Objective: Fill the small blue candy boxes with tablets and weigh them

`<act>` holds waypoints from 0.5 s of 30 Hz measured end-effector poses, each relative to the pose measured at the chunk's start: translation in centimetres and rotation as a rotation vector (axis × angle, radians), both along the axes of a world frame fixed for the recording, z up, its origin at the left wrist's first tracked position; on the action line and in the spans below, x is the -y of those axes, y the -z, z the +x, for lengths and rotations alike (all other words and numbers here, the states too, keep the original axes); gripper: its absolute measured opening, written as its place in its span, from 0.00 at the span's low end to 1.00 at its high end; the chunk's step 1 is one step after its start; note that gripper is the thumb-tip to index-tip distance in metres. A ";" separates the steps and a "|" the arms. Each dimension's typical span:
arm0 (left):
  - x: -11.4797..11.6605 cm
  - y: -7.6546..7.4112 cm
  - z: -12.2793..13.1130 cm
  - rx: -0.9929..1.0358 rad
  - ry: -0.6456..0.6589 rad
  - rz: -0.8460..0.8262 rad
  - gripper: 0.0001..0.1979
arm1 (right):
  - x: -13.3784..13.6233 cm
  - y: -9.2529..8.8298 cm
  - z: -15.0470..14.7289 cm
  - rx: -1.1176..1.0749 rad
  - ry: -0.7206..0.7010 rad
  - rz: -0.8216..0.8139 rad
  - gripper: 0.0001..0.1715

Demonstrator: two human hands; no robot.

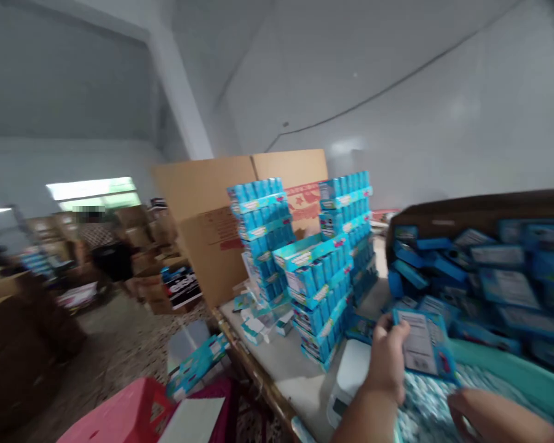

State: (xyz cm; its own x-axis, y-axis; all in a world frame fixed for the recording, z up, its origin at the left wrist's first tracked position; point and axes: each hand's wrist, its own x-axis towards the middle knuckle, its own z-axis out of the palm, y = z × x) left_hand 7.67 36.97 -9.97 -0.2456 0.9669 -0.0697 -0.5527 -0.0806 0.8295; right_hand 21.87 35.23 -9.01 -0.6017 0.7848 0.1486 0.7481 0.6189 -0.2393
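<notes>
My left hand [387,360] is closed on a small blue packet [424,343] with a white printed label, held up over the table. My right hand [484,415] sits low at the bottom right, over a teal tray [526,378] of pale small items; its fingers are blurred and partly cut off. Behind the packet a brown cardboard box [443,215] holds several loose blue packets [498,271]. Stacks of blue display cartons [323,289] stand on the table to the left of my hands.
A white scale-like device [350,381] lies on the table [277,357] near my left wrist. Large brown cartons [212,209] stand behind the stacks. A pink stool [124,415] is on the floor at left. A person [106,246] stands far left among boxes.
</notes>
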 end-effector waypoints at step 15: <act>-4.2 -1.8 -1.2 -0.165 0.112 0.031 0.19 | 0.9 1.2 -1.8 0.038 -0.086 0.102 0.14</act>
